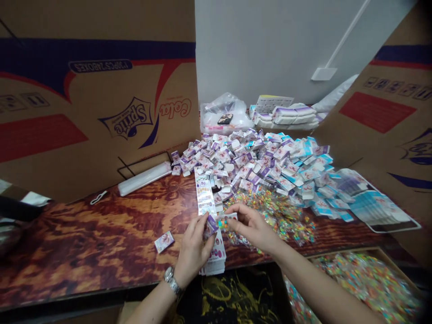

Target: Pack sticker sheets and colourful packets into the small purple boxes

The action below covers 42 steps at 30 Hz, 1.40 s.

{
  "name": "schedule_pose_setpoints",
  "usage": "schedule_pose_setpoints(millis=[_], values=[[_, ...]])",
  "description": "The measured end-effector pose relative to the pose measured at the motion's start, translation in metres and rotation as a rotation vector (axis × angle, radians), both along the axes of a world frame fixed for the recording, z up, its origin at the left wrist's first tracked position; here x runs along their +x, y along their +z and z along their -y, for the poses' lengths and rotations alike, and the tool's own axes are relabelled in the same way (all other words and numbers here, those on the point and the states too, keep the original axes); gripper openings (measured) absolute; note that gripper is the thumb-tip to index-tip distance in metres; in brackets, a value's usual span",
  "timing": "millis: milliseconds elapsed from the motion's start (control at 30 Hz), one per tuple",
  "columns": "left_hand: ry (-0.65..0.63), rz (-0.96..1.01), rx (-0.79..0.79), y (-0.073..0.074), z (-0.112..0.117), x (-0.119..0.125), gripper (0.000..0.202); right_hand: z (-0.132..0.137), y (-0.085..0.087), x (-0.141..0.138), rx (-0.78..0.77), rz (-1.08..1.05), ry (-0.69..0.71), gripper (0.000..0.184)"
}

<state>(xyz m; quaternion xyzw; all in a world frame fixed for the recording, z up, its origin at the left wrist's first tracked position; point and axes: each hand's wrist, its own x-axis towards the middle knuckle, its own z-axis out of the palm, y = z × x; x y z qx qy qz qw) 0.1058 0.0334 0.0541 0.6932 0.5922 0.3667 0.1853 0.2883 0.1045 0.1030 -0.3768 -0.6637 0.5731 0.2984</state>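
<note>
Your left hand [194,249] is closed round a small box [212,223], thumb and fingers pinching its purple-and-white sides. Its end is turned towards your right hand [251,227]. That hand holds a clear candy packet [225,220] in a narrow pinch between thumb and fingertips. The packet shows bright beads of orange, green and blue, and its end meets the box. Both are held just above the front edge of the desk [101,234], near its middle. They are over a stack of flat printed blanks [206,198] that runs from the front edge back towards the middle. A wristwatch [170,275] sits on your left wrist.

The desk top is dark and glossy, red-brown with a flame-like grain. A big pile of boxes [256,162] fills the back right part, purple ones to the left and blue ones to the right. In front of it lies a heap of loose packets [280,216], just beside your right hand. A lone box [164,241] lies flat near the front edge, left of your left hand. A plastic roll [145,177] lies towards the back left.

A tall left carton [94,112] and a right carton [381,126] stand along the desk's side edges, with a grey wall [270,45] between them. Below the front right corner, an open bin [367,279] is full of coloured packets.
</note>
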Motion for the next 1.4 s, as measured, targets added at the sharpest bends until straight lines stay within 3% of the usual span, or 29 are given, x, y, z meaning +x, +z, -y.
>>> schedule_pose_setpoints(millis=[100,167,267,400,567,733,933,1233,1400], values=[[-0.006,0.010,0.015,-0.002,0.004,0.000,0.051,-0.002,-0.001,-0.005,-0.005,0.015,0.035,0.018],[-0.006,0.120,-0.036,-0.002,0.004,0.000,0.053,-0.005,-0.002,-0.005,-0.012,-0.001,-0.021,0.020],[-0.073,0.558,-0.281,0.003,0.002,-0.001,0.056,-0.008,0.002,-0.001,0.028,0.007,-0.095,0.023],[-0.240,1.193,-0.592,0.013,-0.002,-0.005,0.037,-0.007,0.009,0.002,0.166,0.073,-0.084,0.021],[-0.210,1.535,-0.681,0.010,-0.001,-0.009,0.031,-0.005,0.009,-0.003,0.188,0.080,0.000,0.018],[-0.196,1.527,-0.680,0.006,0.003,-0.010,0.030,-0.004,0.014,-0.005,0.239,0.181,0.084,0.014],[-0.249,1.430,-0.665,0.014,0.002,-0.011,0.025,-0.002,0.028,-0.008,0.481,0.374,0.025,0.011],[-0.205,1.447,-0.704,0.017,0.003,-0.008,0.026,0.006,0.014,-0.014,0.825,0.361,0.041,0.019],[-0.216,1.497,-0.710,0.015,0.002,-0.004,0.027,0.006,0.011,-0.013,0.809,0.323,0.023,0.014]])
